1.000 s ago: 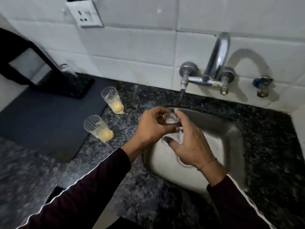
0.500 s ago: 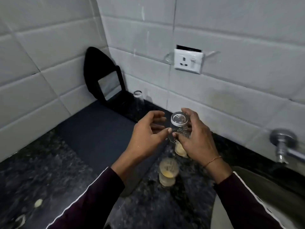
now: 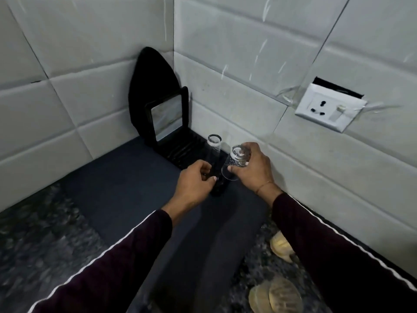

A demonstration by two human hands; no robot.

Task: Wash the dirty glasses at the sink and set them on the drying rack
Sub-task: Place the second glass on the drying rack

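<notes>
My right hand [image 3: 252,170] grips a clear washed glass [image 3: 235,163], held base-up and tilted, just above the dark drying mat [image 3: 126,190]. Right beside it, another clear glass [image 3: 214,152] stands upside down at the edge of the black ribbed drying rack [image 3: 180,150]. My left hand [image 3: 194,184] hovers next to that standing glass with its fingers loosely curled and nothing in them. Two dirty glasses with yellow residue, one [image 3: 279,247] behind the other [image 3: 277,297], stand on the granite counter at the lower right, partly hidden by my right sleeve.
A black stand with a small mirror-like panel [image 3: 167,118] leans in the tiled corner behind the rack. A white wall socket [image 3: 329,107] is on the right wall. Speckled granite counter [image 3: 40,240] lies left of the mat. The sink is out of view.
The view swung left from the sink to the corner. My right hand carried the glass over to the rack area, and my left hand let go of it.
</notes>
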